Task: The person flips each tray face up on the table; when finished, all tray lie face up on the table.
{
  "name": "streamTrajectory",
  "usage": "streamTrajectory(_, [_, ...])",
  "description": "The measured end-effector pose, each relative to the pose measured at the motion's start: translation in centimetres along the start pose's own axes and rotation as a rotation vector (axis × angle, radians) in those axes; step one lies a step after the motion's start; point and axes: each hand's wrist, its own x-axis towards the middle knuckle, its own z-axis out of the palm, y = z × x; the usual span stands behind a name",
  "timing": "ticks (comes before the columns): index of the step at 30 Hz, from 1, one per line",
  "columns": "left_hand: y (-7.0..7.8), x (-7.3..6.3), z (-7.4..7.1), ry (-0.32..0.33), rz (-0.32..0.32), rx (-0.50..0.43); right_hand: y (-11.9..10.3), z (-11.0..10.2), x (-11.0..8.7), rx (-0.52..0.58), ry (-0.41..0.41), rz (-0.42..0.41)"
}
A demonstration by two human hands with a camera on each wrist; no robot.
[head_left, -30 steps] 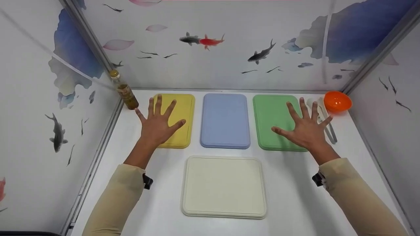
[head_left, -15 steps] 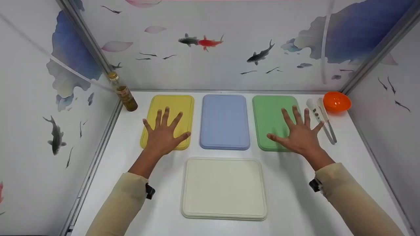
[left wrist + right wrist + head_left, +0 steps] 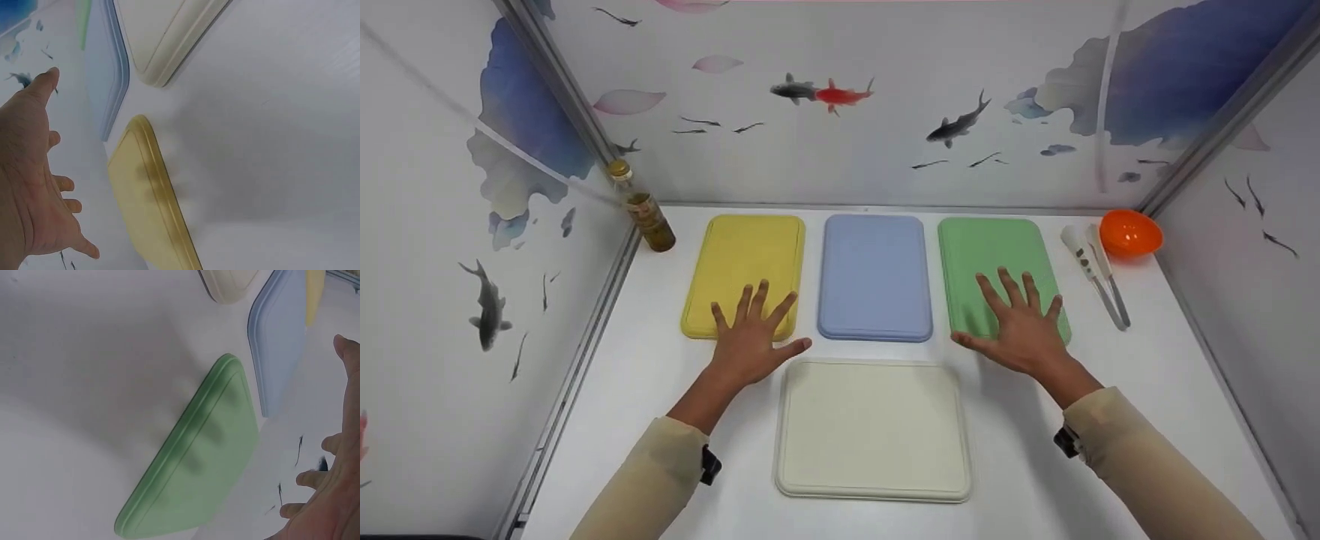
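Note:
My left hand (image 3: 750,346) hovers with fingers spread over the near edge of a yellow cutting board (image 3: 742,247), holding nothing. Likewise spread and holding nothing, my right hand (image 3: 1021,337) is above the near part of a green cutting board (image 3: 990,247). Both wrist views show a gap between palm and board, with finger shadows falling on the yellow board (image 3: 140,197) and the green board (image 3: 219,455). Between these two lies a blue cutting board (image 3: 874,277). A cream cutting board (image 3: 873,431) lies crosswise in front, between the forearms.
A bottle of brownish liquid (image 3: 649,217) with a yellow cap stands at the back left. In the back right corner sit an orange bowl (image 3: 1131,234) and, beside it, tongs (image 3: 1099,274) with pale ends. Printed panels wall the white table (image 3: 622,390) at the back and sides.
Both hands have drawn back toward the person and slightly inward, fingers still spread. More of the yellow and green boards and the tongs now shows. The boards, bottle and bowl stay in place.

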Motion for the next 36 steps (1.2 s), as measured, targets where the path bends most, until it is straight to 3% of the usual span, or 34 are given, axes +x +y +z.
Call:
streamTrajectory(7, [0.5, -1.0, 1.7, -0.026, 0.004, -0.023, -1.0, 2.2, -0.8, -0.013, -0.002, -0.056])
streamTrajectory(16, [0.6, -2.0, 3.4, -0.077, 0.015, -0.026, -2.2, 4.2, -2.0, 0.122, -0.063, -0.152])
streamTrajectory(25, [0.9, -3.0, 4.4, -0.097, 0.044, -0.009, -2.9, 6.0, -2.7, 0.103, -0.090, -0.225])
streamTrajectory(36, [1.2, -3.3, 5.3, -0.042, 0.058, 0.009, -3.3, 6.7, -2.9, 0.080, -0.110, -0.283])
